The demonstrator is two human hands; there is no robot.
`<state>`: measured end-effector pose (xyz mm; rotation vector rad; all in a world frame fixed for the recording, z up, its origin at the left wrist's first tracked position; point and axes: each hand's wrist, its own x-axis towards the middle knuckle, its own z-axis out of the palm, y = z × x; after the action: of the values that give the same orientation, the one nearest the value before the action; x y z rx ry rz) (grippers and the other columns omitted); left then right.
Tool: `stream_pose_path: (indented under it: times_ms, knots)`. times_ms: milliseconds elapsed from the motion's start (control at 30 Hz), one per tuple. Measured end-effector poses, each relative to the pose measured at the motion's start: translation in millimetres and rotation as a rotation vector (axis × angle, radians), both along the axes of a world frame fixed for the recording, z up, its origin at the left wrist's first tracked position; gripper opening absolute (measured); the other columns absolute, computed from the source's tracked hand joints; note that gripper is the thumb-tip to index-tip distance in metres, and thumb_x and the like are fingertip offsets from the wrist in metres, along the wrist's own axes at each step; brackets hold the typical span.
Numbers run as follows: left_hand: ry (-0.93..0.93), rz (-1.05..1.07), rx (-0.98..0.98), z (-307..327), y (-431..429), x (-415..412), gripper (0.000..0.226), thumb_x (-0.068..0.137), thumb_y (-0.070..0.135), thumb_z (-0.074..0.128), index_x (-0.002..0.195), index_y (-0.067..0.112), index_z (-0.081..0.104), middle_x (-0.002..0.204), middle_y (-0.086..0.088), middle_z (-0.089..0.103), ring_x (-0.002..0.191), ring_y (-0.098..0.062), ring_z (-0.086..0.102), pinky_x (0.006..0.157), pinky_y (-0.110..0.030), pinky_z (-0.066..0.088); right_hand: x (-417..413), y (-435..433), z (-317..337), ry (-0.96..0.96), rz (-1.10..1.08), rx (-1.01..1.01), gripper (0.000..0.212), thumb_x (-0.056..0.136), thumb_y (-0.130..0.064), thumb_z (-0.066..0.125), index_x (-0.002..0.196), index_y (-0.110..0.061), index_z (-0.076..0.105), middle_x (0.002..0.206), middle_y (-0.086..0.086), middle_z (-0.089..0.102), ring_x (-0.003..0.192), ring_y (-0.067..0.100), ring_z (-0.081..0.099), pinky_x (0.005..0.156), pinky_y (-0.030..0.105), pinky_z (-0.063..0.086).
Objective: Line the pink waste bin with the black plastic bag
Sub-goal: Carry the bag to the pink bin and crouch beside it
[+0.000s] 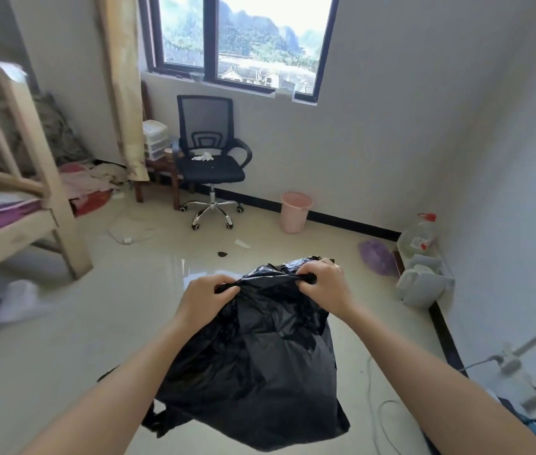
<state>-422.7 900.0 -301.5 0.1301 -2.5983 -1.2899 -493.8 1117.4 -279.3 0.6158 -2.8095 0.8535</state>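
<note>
Across the glossy tiled floor, the round pink plastic waste bin (295,211) stands by the wall. Left hand (206,297) and right hand (325,280) pinch the crinkled black plastic bag (257,366); spreading its mouth wide first should ease fitting.

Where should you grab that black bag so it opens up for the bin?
Judging by the picture, at its bunched top edge, from above, one hand on each side. The left hand and right hand already pinch the black bag there while its body hangs loose below, so pulling apart should spread the mouth for the pink bin.
</note>
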Motion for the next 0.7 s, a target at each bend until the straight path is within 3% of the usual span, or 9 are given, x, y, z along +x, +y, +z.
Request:
stream_pose_path:
  times_ms: [200, 300, 500, 700]
  knots:
    - [0.029, 0.051, -0.034, 14, -47, -80, 0.014, 0.082, 0.018, 0.065, 0.094, 0.012, 0.071, 0.094, -0.003, 0.073, 0.089, -0.018, 0.063, 0.088, -0.03, 0.044, -89, -52, 10, 0.015, 0.051, -0.099, 0.016, 0.078, -0.007, 0.062, 0.093, -0.007, 0.069, 0.1, 0.009, 0.071, 0.104, 0.028, 0.049, 0.093, 0.041, 0.038]
    - [0.018, 0.069, -0.078, 22, -70, -123, 0.014, 0.083, 0.019, 0.064, 0.094, 0.014, 0.072, 0.094, -0.003, 0.073, 0.09, -0.018, 0.063, 0.081, -0.028, 0.045, -141, -80, 14, 0.011, 0.058, -0.139, 0.015, 0.078, -0.005, 0.063, 0.092, -0.005, 0.069, 0.099, 0.011, 0.071, 0.104, 0.031, 0.049, 0.093, 0.042, 0.04]
    - [-0.006, 0.136, -0.058, 9, -107, -198, 0.017, 0.083, 0.019, 0.065, 0.096, 0.011, 0.071, 0.096, -0.007, 0.073, 0.092, -0.023, 0.063, 0.086, -0.032, 0.046, -220, -125, 3, -0.01, 0.072, -0.103, 0.015, 0.08, -0.007, 0.062, 0.093, -0.005, 0.068, 0.102, 0.011, 0.069, 0.106, 0.03, 0.048, 0.094, 0.041, 0.038]
    - [-0.011, 0.063, -0.027, -13, -134, -289, 0.015, 0.083, 0.016, 0.065, 0.094, 0.009, 0.071, 0.094, -0.007, 0.073, 0.087, -0.02, 0.062, 0.078, -0.026, 0.043, -289, -147, -13, -0.017, -0.01, -0.037, 0.018, 0.083, -0.01, 0.059, 0.098, -0.006, 0.067, 0.108, 0.01, 0.067, 0.109, 0.029, 0.046, 0.094, 0.036, 0.033]
